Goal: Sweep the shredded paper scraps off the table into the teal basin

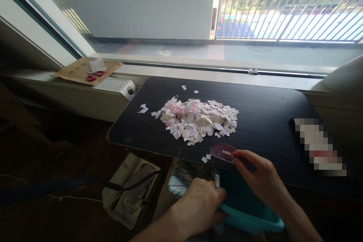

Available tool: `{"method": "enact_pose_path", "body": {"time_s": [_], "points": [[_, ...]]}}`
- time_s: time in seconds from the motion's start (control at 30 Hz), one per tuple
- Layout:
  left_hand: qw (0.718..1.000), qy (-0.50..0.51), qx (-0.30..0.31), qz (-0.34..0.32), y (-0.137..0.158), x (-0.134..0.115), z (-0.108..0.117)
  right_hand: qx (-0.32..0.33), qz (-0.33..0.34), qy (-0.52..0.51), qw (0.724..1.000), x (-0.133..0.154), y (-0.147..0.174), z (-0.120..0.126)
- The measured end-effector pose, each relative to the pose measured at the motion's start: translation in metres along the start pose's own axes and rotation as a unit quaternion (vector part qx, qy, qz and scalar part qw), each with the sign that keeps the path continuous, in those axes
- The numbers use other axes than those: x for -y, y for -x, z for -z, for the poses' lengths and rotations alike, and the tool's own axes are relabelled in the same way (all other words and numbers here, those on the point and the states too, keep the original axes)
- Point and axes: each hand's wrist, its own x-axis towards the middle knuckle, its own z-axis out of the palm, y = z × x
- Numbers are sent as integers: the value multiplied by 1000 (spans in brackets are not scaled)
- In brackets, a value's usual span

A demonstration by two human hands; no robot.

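Note:
My right hand [256, 170] pinches a pink see-through plastic protractor [219, 149] at its right end, just over the near edge of the black tabletop [263, 121]. A wide heap of small cut paper pieces [195, 119], mostly white with some pink, lies beyond it on the table. Two loose paper squares [206, 158] are beside the protractor at the table edge. Below, my left hand [198, 204] is closed around the rim of a teal plastic basin [252, 219]. The basin sits under the table's near edge, and its inside is mostly in shadow.
On the sill at left, red-handled scissors [95, 76] lie on a brown envelope [72, 72], near a white heater [116, 87]. A blurred-out flat object [319, 147] rests at the table's right. An open box [133, 193] stands below left, with a dark strap across it.

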Motion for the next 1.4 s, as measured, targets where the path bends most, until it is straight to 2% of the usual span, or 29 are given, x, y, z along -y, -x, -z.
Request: {"method": "enact_pose_path", "body": {"time_s": [0.13,0.3,0.43,0.6,0.73,0.8,0.9,0.97,1.23,1.4], "points": [[1000,-2,-3,4,0,2,0,73,17,-26,997,4,1,-2],[1000,-3,3,7,0,4,0,41,13,-38,998,7,-4,-6],[1000,-6,-6,14,4,5,1,103,23,-51,993,11,-6,-8],[1000,-4,-9,22,8,8,4,69,32,-45,996,15,-8,-13],[1000,-2,3,30,9,10,7,110,52,-34,992,19,-12,-14],[1000,-3,4,31,9,10,7,87,57,-27,994,20,-16,-13],[1000,-4,4,27,8,10,6,-10,50,-11,999,15,-28,-14],[1000,-5,4,25,8,9,6,-41,51,2,998,10,-35,-16],[1000,-3,-4,28,9,12,3,-30,3,49,998,0,-26,-8],[1000,-7,8,24,7,10,3,-42,28,15,999,5,-32,-14]]}}
